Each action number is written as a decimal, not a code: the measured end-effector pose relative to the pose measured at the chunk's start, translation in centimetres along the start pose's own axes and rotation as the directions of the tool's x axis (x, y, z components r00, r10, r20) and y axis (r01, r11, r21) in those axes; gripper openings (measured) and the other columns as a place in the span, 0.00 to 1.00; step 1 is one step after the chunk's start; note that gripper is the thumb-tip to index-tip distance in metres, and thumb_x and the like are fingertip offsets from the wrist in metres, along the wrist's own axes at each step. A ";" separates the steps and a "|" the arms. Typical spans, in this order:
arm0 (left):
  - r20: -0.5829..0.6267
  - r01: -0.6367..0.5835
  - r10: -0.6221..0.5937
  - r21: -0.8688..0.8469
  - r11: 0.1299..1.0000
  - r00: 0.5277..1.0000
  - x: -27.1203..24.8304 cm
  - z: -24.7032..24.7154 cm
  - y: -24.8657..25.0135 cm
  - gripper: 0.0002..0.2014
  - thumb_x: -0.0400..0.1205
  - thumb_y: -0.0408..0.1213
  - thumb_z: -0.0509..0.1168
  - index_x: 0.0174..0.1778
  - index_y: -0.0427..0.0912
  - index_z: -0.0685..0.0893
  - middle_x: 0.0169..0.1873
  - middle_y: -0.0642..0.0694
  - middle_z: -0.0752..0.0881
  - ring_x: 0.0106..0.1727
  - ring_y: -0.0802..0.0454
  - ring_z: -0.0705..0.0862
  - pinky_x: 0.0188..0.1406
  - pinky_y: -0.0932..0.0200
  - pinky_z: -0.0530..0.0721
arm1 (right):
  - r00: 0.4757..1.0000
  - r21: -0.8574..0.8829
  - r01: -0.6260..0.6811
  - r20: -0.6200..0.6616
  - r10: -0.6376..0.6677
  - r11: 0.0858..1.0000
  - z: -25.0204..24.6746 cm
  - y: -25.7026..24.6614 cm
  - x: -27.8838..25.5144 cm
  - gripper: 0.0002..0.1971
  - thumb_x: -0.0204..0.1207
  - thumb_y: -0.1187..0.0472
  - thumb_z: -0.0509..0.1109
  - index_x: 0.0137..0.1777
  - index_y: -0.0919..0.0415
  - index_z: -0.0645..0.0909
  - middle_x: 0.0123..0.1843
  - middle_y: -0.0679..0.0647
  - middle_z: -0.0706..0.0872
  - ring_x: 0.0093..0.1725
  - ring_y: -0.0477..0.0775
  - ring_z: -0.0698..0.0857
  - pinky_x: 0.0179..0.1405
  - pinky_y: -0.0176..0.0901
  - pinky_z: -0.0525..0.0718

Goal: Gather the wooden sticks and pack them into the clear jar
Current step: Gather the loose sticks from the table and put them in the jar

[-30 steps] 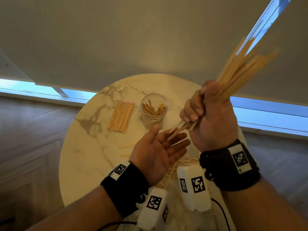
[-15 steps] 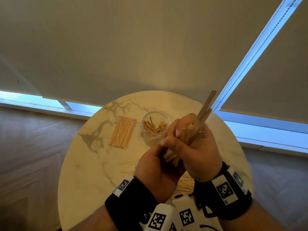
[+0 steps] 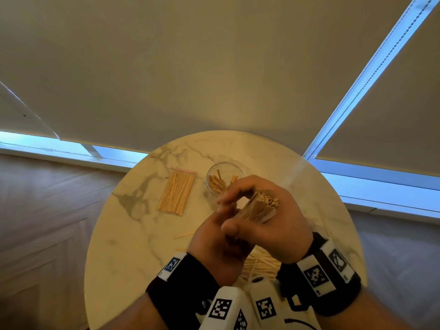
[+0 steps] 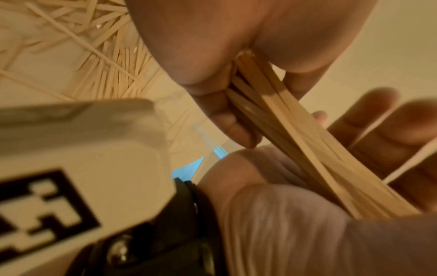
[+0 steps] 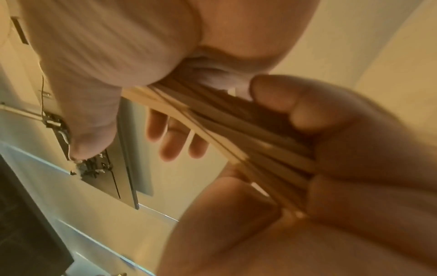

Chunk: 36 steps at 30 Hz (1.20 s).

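My right hand grips a thick bundle of wooden sticks above the round marble table, just in front of the clear jar. The jar stands upright with several sticks inside. My left hand sits under the bundle, cupped round its lower ends. In the left wrist view the sticks run from the right hand down onto the left palm. In the right wrist view the bundle passes from the right hand into the left hand.
A clear bag of sticks lies left of the jar. A loose pile of sticks lies on the table under my wrists, also in the left wrist view. Two stray sticks lie left of my hands. A blind-covered window stands behind the table.
My right hand has brought the bundle down from high on the right to just above the table. The left hand, open a second ago, now cups the bundle's lower ends.
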<state>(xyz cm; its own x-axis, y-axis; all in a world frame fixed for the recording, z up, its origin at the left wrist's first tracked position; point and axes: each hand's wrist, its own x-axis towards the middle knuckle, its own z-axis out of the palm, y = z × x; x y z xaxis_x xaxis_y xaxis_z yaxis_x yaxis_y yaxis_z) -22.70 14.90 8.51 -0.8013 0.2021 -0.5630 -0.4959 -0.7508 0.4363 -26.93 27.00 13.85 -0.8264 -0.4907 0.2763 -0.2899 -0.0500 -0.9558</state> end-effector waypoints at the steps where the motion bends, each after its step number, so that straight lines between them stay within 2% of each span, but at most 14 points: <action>1: 0.058 -0.014 0.013 0.021 1.000 0.998 -0.1 -0.3 0.3 0.16 0.91 0.36 0.58 0.71 0.33 0.84 0.65 0.31 0.88 0.66 0.39 0.89 0.64 0.48 0.85 | 1.000 -0.022 -0.003 0.031 0.003 1.000 0.1 0.0 0.2 0.14 0.63 0.55 0.84 0.48 0.52 0.87 0.47 0.51 0.92 0.52 0.57 0.91 0.53 0.53 0.89; 4: 0.106 -0.032 0.026 0.060 0.998 0.994 0.0 -0.6 0.9 0.18 0.90 0.24 0.53 0.57 0.40 0.89 0.52 0.39 0.91 0.50 0.48 0.92 0.51 0.53 0.91 | 0.998 -0.090 0.042 0.054 -0.037 0.995 0.4 0.9 0.6 0.13 0.62 0.54 0.85 0.43 0.54 0.86 0.50 0.51 0.89 0.54 0.57 0.89 0.53 0.51 0.86; 7: 0.021 -0.053 0.052 0.020 0.998 0.998 0.7 -1.0 0.9 0.20 0.84 0.40 0.67 0.70 0.34 0.84 0.64 0.30 0.85 0.61 0.36 0.85 0.64 0.42 0.82 | 0.998 -0.221 0.053 -0.004 -0.055 0.974 0.5 1.6 1.1 0.12 0.64 0.54 0.86 0.37 0.56 0.86 0.48 0.50 0.83 0.49 0.55 0.86 0.47 0.44 0.83; 8: -0.008 -0.042 0.042 0.035 0.999 0.999 0.8 -0.9 1.0 0.24 0.80 0.42 0.70 0.69 0.33 0.83 0.61 0.31 0.83 0.57 0.36 0.82 0.58 0.43 0.81 | 0.998 -0.231 0.048 -0.032 -0.057 0.972 0.6 1.8 1.2 0.12 0.66 0.54 0.85 0.35 0.57 0.85 0.45 0.50 0.82 0.45 0.53 0.85 0.43 0.42 0.82; 11: -0.053 -0.025 0.032 0.140 0.990 0.998 1.2 -0.8 2.2 0.12 0.85 0.36 0.63 0.57 0.34 0.87 0.39 0.38 0.81 0.33 0.48 0.78 0.31 0.58 0.76 | 0.992 -0.262 0.040 -0.103 -0.069 0.964 1.0 2.2 1.7 0.13 0.72 0.55 0.81 0.34 0.62 0.84 0.39 0.52 0.84 0.40 0.53 0.86 0.39 0.43 0.83; 15: -0.137 -0.086 0.148 0.380 0.921 0.980 2.0 -1.0 5.1 0.13 0.88 0.39 0.64 0.53 0.32 0.90 0.35 0.39 0.87 0.32 0.46 0.85 0.32 0.53 0.84 | 0.946 -0.276 -0.094 -0.324 -0.001 0.956 0.6 3.6 2.8 0.15 0.76 0.50 0.78 0.35 0.60 0.85 0.35 0.51 0.87 0.35 0.54 0.87 0.36 0.41 0.83; 17: -0.094 -0.206 0.339 0.636 0.744 0.936 3.1 -2.3 6.2 0.11 0.88 0.40 0.65 0.48 0.40 0.91 0.38 0.43 0.91 0.38 0.46 0.88 0.39 0.51 0.87 | 0.886 -0.289 -0.166 -0.463 0.014 0.943 -0.1 4.4 3.6 0.17 0.76 0.46 0.77 0.36 0.59 0.85 0.33 0.51 0.88 0.34 0.53 0.88 0.35 0.40 0.83; 20: 0.131 -0.274 0.577 0.947 0.168 0.806 4.7 -4.6 7.7 0.04 0.81 0.44 0.71 0.51 0.56 0.87 0.47 0.58 0.90 0.48 0.59 0.87 0.49 0.55 0.87 | 0.849 -0.369 -0.221 -0.529 -0.009 0.903 -0.8 5.2 5.1 0.18 0.78 0.45 0.77 0.36 0.58 0.85 0.33 0.49 0.87 0.35 0.47 0.88 0.36 0.29 0.79; 22: 0.259 -0.248 0.554 0.964 -0.097 0.791 5.8 -5.3 8.3 0.23 0.77 0.51 0.75 0.68 0.57 0.80 0.63 0.60 0.83 0.63 0.60 0.81 0.62 0.54 0.85 | 0.844 -0.403 -0.238 -0.536 -0.017 0.884 -0.9 6.0 6.3 0.17 0.78 0.47 0.77 0.35 0.58 0.84 0.33 0.45 0.86 0.36 0.43 0.87 0.37 0.25 0.76; 24: 0.294 -0.209 0.481 0.952 -0.223 0.826 6.9 -5.3 9.1 0.42 0.71 0.62 0.75 0.81 0.54 0.70 0.77 0.56 0.75 0.77 0.56 0.73 0.76 0.50 0.77 | 0.853 -0.455 -0.270 -0.521 -0.008 0.849 -0.5 7.1 7.4 0.17 0.77 0.45 0.77 0.34 0.57 0.84 0.34 0.44 0.85 0.37 0.42 0.86 0.37 0.28 0.78; 27: 0.229 -0.152 0.359 0.962 -0.228 0.905 8.6 -5.4 9.4 0.57 0.67 0.67 0.78 0.89 0.51 0.58 0.86 0.51 0.67 0.85 0.51 0.67 0.82 0.46 0.72 | 0.887 -0.498 -0.293 -0.461 0.038 0.816 0.3 9.3 8.5 0.18 0.77 0.44 0.77 0.33 0.56 0.83 0.35 0.47 0.84 0.37 0.46 0.85 0.43 0.49 0.85; 31: 0.201 -0.177 0.358 0.979 -0.099 0.912 9.3 -5.9 8.9 0.43 0.69 0.55 0.82 0.79 0.55 0.71 0.68 0.57 0.83 0.68 0.55 0.84 0.55 0.70 0.80 | 0.944 -0.662 -0.308 -0.304 0.130 0.683 0.9 12.1 9.1 0.19 0.77 0.36 0.71 0.37 0.51 0.87 0.44 0.41 0.85 0.48 0.51 0.83 0.53 0.59 0.84; 34: 0.210 -0.195 0.352 0.978 -0.080 0.912 9.2 -6.2 9.0 0.49 0.70 0.55 0.82 0.85 0.52 0.66 0.76 0.54 0.80 0.74 0.53 0.80 0.66 0.63 0.79 | 0.926 -0.622 -0.360 -0.327 0.187 0.695 0.7 14.1 8.3 0.20 0.73 0.39 0.77 0.61 0.46 0.87 0.61 0.32 0.75 0.69 0.56 0.77 0.72 0.59 0.79; 36: 0.205 -0.177 0.357 0.978 -0.111 0.911 9.2 -6.4 9.0 0.51 0.70 0.58 0.81 0.87 0.53 0.63 0.80 0.51 0.77 0.78 0.51 0.78 0.73 0.55 0.78 | 0.851 -0.489 -0.514 -0.391 0.350 0.705 0.3 15.0 8.2 0.40 0.69 0.38 0.80 0.81 0.38 0.69 0.75 0.46 0.70 0.78 0.58 0.72 0.79 0.56 0.75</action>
<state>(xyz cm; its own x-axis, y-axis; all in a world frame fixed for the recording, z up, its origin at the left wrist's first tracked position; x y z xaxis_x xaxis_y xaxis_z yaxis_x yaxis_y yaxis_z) -32.43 6.01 2.76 -0.9759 0.0456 -0.2134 -0.1304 0.6624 0.7377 -37.89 21.92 1.78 -0.9937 -0.0949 -0.0596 -0.0154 0.6426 -0.7661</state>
